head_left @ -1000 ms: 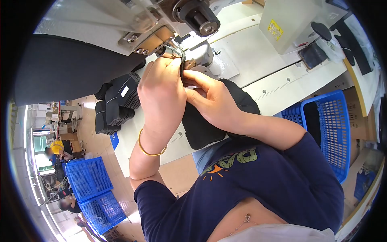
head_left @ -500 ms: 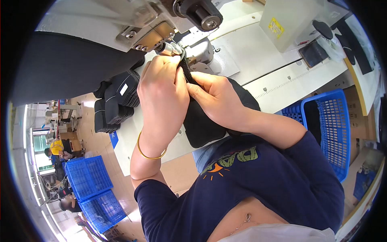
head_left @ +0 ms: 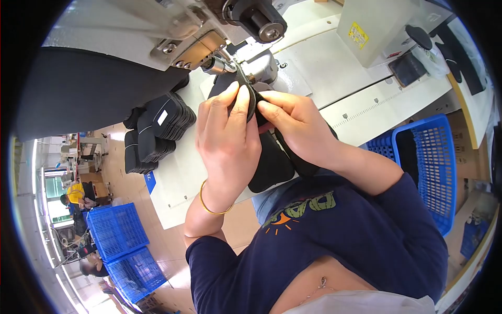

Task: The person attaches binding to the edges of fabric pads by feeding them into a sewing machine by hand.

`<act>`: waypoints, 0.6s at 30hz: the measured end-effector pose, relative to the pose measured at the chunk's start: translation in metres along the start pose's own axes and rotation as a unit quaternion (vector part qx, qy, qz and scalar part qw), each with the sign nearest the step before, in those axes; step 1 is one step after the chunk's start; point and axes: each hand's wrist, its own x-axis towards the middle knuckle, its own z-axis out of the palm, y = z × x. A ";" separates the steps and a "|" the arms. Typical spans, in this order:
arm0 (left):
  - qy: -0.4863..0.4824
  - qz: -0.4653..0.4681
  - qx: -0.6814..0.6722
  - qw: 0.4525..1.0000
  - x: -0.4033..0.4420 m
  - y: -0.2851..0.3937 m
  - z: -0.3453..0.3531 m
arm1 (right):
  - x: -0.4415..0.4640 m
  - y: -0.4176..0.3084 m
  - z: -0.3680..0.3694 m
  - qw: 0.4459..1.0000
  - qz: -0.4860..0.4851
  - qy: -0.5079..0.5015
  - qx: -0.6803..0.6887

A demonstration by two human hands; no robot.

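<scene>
A black padded fabric piece (head_left: 271, 165) hangs over the near edge of the sewing table, its upper end under the head of the sewing machine (head_left: 201, 48). My left hand (head_left: 229, 141) pinches the fabric's edge between thumb and fingers, just below the presser area. Close beside it, my right hand (head_left: 299, 124) grips the other layer of the edge with thumb and forefinger. Between the two hands the layered edges stand slightly apart. The machine's needle cannot be made out.
Stacks of black fabric pieces (head_left: 164, 118) lie left on the white table (head_left: 175, 201). A blue basket (head_left: 436, 172) with dark material stands at right. Blue crates (head_left: 117, 230) sit on the floor at left. A person in yellow (head_left: 76, 193) is farther off.
My left hand has moved right and slightly down, away from the machine's presser area. More of the fabric's edge now shows between my hands and the machine. My right hand has shifted slightly right.
</scene>
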 end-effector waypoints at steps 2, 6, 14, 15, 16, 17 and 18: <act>0.010 0.004 0.006 1.000 -0.002 0.001 0.002 | -0.004 -0.003 -0.004 0.999 0.010 0.001 -0.044; 0.040 0.035 0.002 0.999 -0.006 -0.001 0.007 | -0.004 0.001 -0.001 0.999 -0.029 0.027 -0.002; 0.043 0.058 0.037 0.997 -0.005 0.006 0.008 | -0.008 -0.002 -0.001 1.000 -0.016 0.012 0.010; 0.043 0.062 0.038 0.996 -0.005 0.006 0.009 | -0.008 -0.002 0.000 1.000 -0.015 0.011 0.013; 0.043 0.066 0.041 0.996 -0.005 0.005 0.009 | -0.009 -0.002 0.000 0.999 -0.014 0.011 0.028; 0.044 0.068 0.043 0.996 -0.005 0.005 0.009 | -0.009 -0.003 0.000 0.999 -0.013 0.010 0.044; 0.035 0.068 0.047 0.996 -0.005 0.005 0.008 | -0.009 -0.003 0.001 0.998 -0.012 0.010 0.060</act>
